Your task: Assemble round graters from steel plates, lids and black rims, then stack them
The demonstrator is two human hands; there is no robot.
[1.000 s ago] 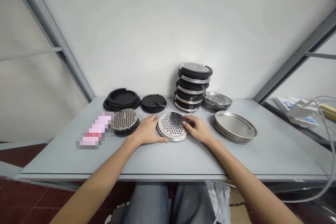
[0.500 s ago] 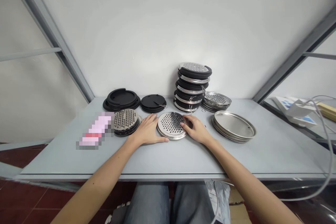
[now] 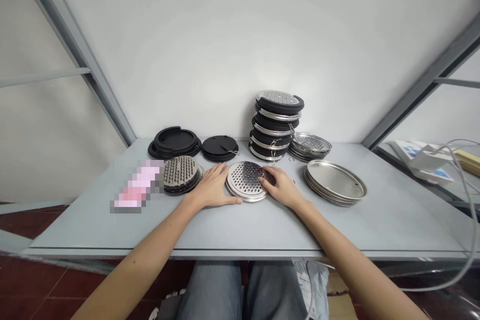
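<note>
A round metal grater plate [image 3: 245, 180] with rows of slots lies flat on a shiny metal disc at the middle of the table. My left hand [image 3: 214, 186] rests at its left edge, fingers stretched out and thumb reaching along the near rim. On the right rim, my right hand [image 3: 278, 186] is closed on the plate, thumb over its top and fingers curled by the far side. To the left stands a short stack of grater plates [image 3: 180, 171] with dark edges. Right of my hands sits a stack of plain metal dishes [image 3: 337, 180].
At the back, a tall stack of black rings and metal discs [image 3: 275, 127] carries wire clips. Behind the hands lie black lids [image 3: 219, 146] and wide black rings [image 3: 174, 140]. More grater plates [image 3: 310, 145] stand at back right. A white cable [image 3: 465, 185] hangs at the right.
Both hands keep their places around the grater plate. The whole view has shifted very slightly, and the right fingers have barely moved.
</note>
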